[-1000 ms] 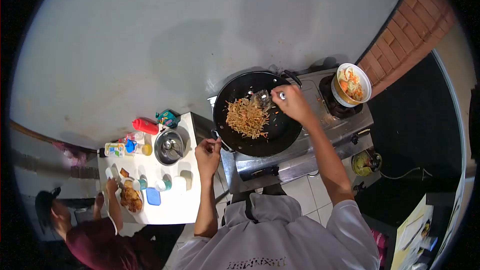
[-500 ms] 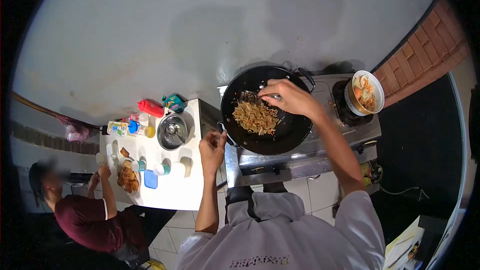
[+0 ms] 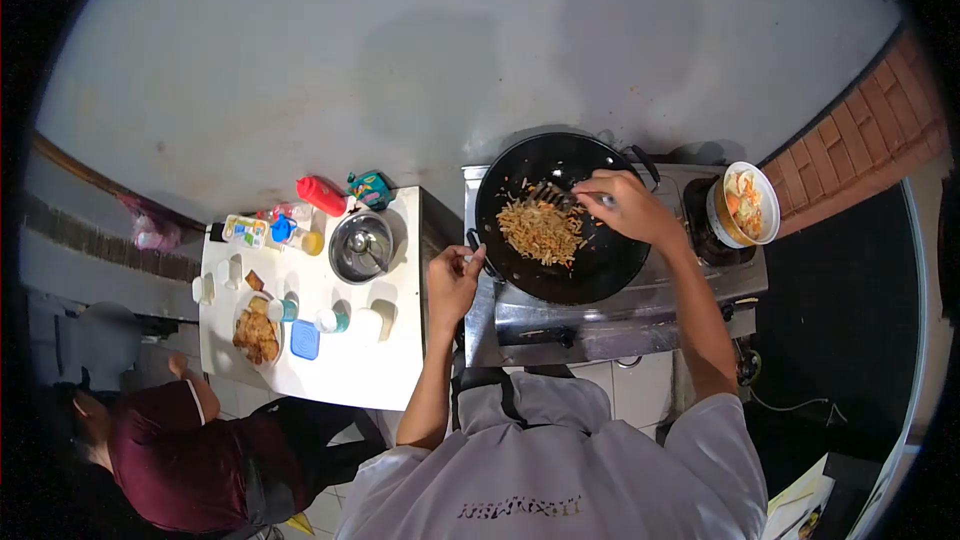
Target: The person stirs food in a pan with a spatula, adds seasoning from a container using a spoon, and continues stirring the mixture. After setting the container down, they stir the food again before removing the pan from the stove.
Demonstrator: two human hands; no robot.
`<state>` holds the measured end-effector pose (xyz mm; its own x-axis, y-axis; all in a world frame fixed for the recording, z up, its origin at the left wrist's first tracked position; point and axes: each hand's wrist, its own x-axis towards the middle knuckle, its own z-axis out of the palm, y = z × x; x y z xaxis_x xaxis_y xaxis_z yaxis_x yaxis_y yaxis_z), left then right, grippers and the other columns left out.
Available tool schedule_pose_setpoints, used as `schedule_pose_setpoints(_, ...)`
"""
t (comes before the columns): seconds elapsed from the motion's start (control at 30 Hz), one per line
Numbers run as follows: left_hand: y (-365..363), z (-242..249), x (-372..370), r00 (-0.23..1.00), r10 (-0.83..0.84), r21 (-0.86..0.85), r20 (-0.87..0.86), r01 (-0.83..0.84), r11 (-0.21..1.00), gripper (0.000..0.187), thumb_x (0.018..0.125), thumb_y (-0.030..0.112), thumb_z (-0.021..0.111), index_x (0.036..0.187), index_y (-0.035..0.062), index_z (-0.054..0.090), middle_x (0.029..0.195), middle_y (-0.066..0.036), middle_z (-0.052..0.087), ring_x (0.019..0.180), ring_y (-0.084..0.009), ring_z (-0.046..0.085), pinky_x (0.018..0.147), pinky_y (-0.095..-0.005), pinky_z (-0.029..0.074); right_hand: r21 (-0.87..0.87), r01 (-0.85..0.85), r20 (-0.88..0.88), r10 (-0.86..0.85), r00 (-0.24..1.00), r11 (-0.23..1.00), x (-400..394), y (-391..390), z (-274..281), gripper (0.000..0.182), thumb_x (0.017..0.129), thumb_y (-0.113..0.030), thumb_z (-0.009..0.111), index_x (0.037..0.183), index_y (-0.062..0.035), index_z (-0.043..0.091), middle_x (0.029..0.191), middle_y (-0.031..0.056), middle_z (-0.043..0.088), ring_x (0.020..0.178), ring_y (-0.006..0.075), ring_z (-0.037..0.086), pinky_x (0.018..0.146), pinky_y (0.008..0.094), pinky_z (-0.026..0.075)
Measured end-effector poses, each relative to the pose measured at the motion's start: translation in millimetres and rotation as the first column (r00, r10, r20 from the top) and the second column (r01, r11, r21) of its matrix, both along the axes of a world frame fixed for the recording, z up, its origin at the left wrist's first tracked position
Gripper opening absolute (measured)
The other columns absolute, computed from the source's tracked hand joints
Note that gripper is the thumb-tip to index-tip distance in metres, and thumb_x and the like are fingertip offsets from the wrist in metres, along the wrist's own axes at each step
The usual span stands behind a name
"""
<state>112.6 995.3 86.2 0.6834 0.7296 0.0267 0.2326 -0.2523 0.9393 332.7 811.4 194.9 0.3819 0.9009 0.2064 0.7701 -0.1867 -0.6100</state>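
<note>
A black wok (image 3: 600, 275) sits on a steel gas stove (image 3: 560, 325) and holds a heap of fried noodles (image 3: 541, 231). My right hand (image 3: 627, 208) is over the wok, closed on the handle of a metal spatula (image 3: 553, 195) whose blade rests at the far side of the noodles. My left hand (image 3: 454, 277) grips the wok's near-left handle at the rim.
A bowl of cut vegetables (image 3: 748, 204) stands on the right burner. Left of the stove a white table (image 3: 345, 375) carries a red bottle (image 3: 321, 195), a steel bowl (image 3: 361, 247), small jars and a plate of fried food (image 3: 256, 334). A person in maroon (image 3: 170, 450) stands at lower left.
My right hand has shifted the spatula toward the wok's far edge. The person in maroon has pulled their hand off the white table and stepped back. The view has shifted left.
</note>
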Motion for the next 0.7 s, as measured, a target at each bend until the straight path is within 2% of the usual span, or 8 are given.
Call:
schedule_pose_setpoints(0.13,-2,1,1,0.999,0.034,0.014,0.025,-0.034,0.999,0.027,0.084,0.021,0.072,0.081,-0.0046,0.064,0.053,0.000,0.050,0.048,-0.0051,0.043,0.045,-0.0241,0.033,0.156,0.079,0.067,-0.090,0.994,0.985,2,-13,18,0.013,0.084,-0.007,0.062,0.093,0.0028,0.066,0.081,0.0156,0.066,0.071,0.0286,0.063,0.065,0.0332,0.048)
schedule_pose_setpoints(0.23,-5,-2,3,0.997,0.074,0.050,0.029,-0.076,0.996,0.028,0.085,0.023,0.070,0.081,-0.0044,0.064,0.053,-0.001,0.051,0.049,-0.0056,0.044,0.045,-0.0247,0.033,0.191,-0.002,0.037,-0.006,0.999,0.982,-6,-3,15,0.014,0.084,-0.007,0.063,0.093,0.0032,0.066,0.081,0.0153,0.066,0.072,0.0275,0.064,0.066,0.0334,0.048)
schedule_pose_setpoints(0.27,-5,-1,3,0.996,0.080,0.056,0.037,-0.082,0.995,0.028,0.085,0.023,0.070,0.081,-0.0044,0.064,0.053,-0.001,0.051,0.049,-0.0056,0.044,0.045,-0.0247,0.033,0.106,0.002,-0.030,0.001,1.000,0.994,-12,1,13,0.018,0.083,-0.013,0.063,0.093,0.0015,0.067,0.084,0.0174,0.066,0.076,0.0301,0.063,0.071,0.0380,0.048)
schedule_pose_setpoints(0.37,-8,4,1,0.997,0.055,0.042,-0.053,-0.053,0.998,0.031,0.088,0.025,0.067,0.090,-0.0065,0.064,0.063,-0.004,0.058,0.057,-0.0079,0.050,0.053,-0.0251,0.040,0.055,-0.057,-0.109,0.063,0.992,0.997,-29,13,-4,0.020,0.082,-0.013,0.061,0.094,0.0028,0.066,0.090,0.0204,0.066,0.084,0.0335,0.064,0.077,0.0385,0.048)
schedule_pose_setpoints(0.47,-15,-4,0,0.997,0.073,0.061,-0.012,-0.073,0.996,0.032,0.089,0.024,0.066,0.095,-0.0080,0.064,0.065,-0.005,0.059,0.059,-0.0092,0.051,0.056,-0.0256,0.042,0.098,0.081,-0.016,-0.079,0.997,0.992,-34,14,5,0.021,0.083,-0.014,0.060,0.088,0.0052,0.066,0.079,0.0240,0.063,0.074,0.0374,0.062,0.071,0.0396,0.048)
schedule_pose_setpoints(0.53,-18,-8,1,0.985,0.116,0.127,0.130,-0.132,0.983,0.031,0.087,0.025,0.067,0.093,-0.0059,0.065,0.053,-0.003,0.052,0.049,-0.0062,0.045,0.047,-0.0258,0.036,0.067,0.236,-0.051,-0.233,0.971,0.970,-44,15,30,0.022,0.083,-0.015,0.060,0.084,0.0072,0.065,0.070,0.0267,0.059,0.068,0.0423,0.060,0.066,0.0419,0.048)
schedule_pose_setpoints(0.67,-20,-12,0,0.983,0.127,0.162,0.133,-0.148,0.976,0.032,0.087,0.025,0.067,0.093,-0.0063,0.065,0.053,-0.003,0.051,0.050,-0.0059,0.046,0.047,-0.0260,0.036,0.161,0.282,-0.086,-0.271,0.959,0.946,-61,29,21,0.023,0.084,-0.017,0.060,0.086,0.0044,0.067,0.071,0.0272,0.060,0.074,0.0431,0.062,0.069,0.0431,0.048)
schedule_pose_setpoints(0.7,-20,-12,0,0.983,0.131,0.168,0.132,-0.153,0.974,0.032,0.087,0.025,0.067,0.093,-0.0065,0.065,0.052,-0.004,0.051,0.050,-0.0058,0.046,0.047,-0.0260,0.036,0.215,0.256,-0.013,-0.259,0.966,0.943,-60,36,0,0.023,0.083,-0.018,0.060,0.086,0.0034,0.068,0.072,0.0265,0.061,0.074,0.0437,0.061,0.071,0.0423,0.050)
